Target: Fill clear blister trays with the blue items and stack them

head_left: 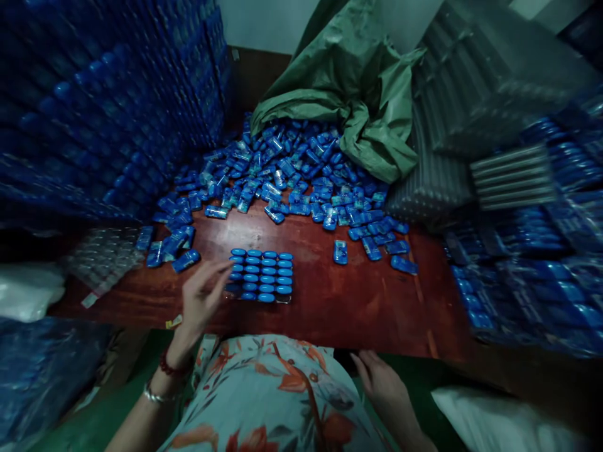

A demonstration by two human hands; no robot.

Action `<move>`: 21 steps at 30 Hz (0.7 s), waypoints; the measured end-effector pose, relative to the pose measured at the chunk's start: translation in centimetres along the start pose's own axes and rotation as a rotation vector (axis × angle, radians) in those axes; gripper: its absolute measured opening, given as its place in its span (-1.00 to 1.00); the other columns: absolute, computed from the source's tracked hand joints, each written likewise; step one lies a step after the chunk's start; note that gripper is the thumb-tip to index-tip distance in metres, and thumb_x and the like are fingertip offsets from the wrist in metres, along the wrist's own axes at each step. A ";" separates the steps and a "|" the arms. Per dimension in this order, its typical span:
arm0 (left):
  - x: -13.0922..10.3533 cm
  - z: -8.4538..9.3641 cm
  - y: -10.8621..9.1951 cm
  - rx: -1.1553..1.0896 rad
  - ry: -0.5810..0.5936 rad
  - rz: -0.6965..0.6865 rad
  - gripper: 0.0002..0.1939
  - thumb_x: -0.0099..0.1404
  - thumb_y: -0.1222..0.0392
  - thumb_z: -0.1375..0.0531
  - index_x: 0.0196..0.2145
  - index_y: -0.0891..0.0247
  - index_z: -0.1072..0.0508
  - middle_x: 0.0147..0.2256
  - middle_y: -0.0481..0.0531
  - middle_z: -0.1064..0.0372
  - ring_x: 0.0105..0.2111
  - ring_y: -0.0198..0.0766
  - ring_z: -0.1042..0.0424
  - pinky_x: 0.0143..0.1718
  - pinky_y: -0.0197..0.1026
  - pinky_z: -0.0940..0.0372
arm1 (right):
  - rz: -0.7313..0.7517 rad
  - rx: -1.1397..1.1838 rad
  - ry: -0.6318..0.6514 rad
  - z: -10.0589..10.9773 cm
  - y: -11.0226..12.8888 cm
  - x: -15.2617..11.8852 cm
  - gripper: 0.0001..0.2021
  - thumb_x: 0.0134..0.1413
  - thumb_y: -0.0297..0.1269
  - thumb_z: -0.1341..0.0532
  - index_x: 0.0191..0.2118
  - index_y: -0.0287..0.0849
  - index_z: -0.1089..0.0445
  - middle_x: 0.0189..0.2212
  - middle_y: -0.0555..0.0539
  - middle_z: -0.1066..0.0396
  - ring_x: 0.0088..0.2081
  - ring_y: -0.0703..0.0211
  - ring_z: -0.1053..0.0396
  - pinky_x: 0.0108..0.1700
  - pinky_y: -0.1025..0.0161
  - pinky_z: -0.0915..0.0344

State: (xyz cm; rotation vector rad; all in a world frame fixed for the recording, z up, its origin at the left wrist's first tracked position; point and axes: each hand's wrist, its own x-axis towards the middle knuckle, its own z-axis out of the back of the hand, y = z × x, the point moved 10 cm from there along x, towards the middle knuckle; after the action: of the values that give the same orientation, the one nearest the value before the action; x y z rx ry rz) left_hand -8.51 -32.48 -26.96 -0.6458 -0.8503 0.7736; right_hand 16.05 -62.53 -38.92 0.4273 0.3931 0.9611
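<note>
Head camera view: our left hand [202, 295] extends over a red-brown wooden table [367, 301], its fingertips at the left side of a clear tray [285, 300] set with blue oval-topped packs [267, 271] in four columns. The fingers are bent and the thumb stands apart from them, but we cannot tell whether they grip a pack or merely touch one. Our right hand [384, 383] is low by the table's front edge, beside our floral top [282, 389], fingers slightly curled; we cannot tell whether it holds anything. The tray sits on the near part of the table, left of centre. Beyond it, we face a broad heap of loose blue packs [292, 169] spread out from under a green sack [372, 94], with one single pack [340, 252] lying apart to the tray's right. Tall blue stacks [117, 113] rise at left, behind some clear plastic trays [103, 254]; at right stand grey stacks [447, 125] and plastic-wrapped blue bundles [532, 276]. On our left wrist we wear a dark red beaded bracelet [169, 364].
</note>
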 end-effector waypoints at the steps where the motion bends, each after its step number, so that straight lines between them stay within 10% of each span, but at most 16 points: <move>1: 0.1 2.0 2.1 0.083 -0.103 0.054 -0.85 0.28 0.23 -0.12 -0.22 0.24 -0.46 -0.26 0.04 -0.45 -0.24 -0.26 -0.43 -0.13 -0.16 -0.33 | 0.038 -0.101 -0.025 -0.3 -1.1 -0.9 -0.62 0.20 -0.10 0.05 -0.54 -0.08 -0.33 -0.55 -0.09 -0.41 -0.49 0.11 -0.39 -0.47 0.23 -0.31; 5: -0.3 8.0 10.1 0.414 -0.280 0.242 -0.73 0.28 0.10 -0.08 -0.19 0.29 -0.45 -0.26 0.11 -0.44 -0.26 -0.18 -0.41 -0.16 -0.11 -0.32 | 0.026 -0.311 0.009 -1.6 -4.8 -2.5 -0.65 0.17 -0.24 0.11 -0.36 -0.02 -0.42 -0.38 -0.14 -0.49 -0.43 0.03 -0.45 -0.45 0.15 -0.34; 9: -0.4 7.6 15.0 0.669 0.033 0.279 -0.71 0.26 0.06 -0.06 -0.25 0.32 -0.46 -0.27 0.19 -0.43 -0.24 -0.05 -0.39 -0.16 -0.03 -0.28 | -0.105 -0.330 0.080 0.2 -5.2 -0.2 -0.67 0.19 -0.12 0.07 -0.34 -0.02 -0.42 -0.40 -0.11 -0.50 -0.47 0.06 -0.45 -0.45 0.19 -0.29; 14: -0.5 2.6 14.8 0.967 0.318 0.290 -0.63 0.26 0.05 -0.07 -0.07 0.32 -0.38 -0.13 0.27 -0.36 -0.16 0.09 -0.32 -0.20 0.01 -0.24 | -0.099 -0.243 -0.180 4.3 1.2 9.1 -0.53 0.21 0.02 0.12 -0.09 -0.19 -0.35 -0.16 -0.23 -0.43 -0.22 -0.01 -0.44 -0.24 0.17 -0.30; 21: -1.3 -1.0 12.7 1.064 0.343 0.303 -0.69 0.30 0.31 0.10 -0.27 0.46 -0.41 -0.24 0.38 -0.34 -0.17 0.10 -0.31 -0.21 0.02 -0.24 | -0.217 -0.530 -0.127 1.5 5.3 19.9 -0.50 0.22 -0.05 0.04 0.13 -0.32 -0.10 -0.11 -0.32 -0.24 -0.19 -0.07 -0.41 -0.39 0.21 -0.28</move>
State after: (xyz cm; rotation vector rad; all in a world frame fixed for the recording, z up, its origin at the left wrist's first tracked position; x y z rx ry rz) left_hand -12.40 -26.59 -37.64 0.0666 0.0451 1.1986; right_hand 23.39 -43.33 -37.51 -0.0383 0.0572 0.7832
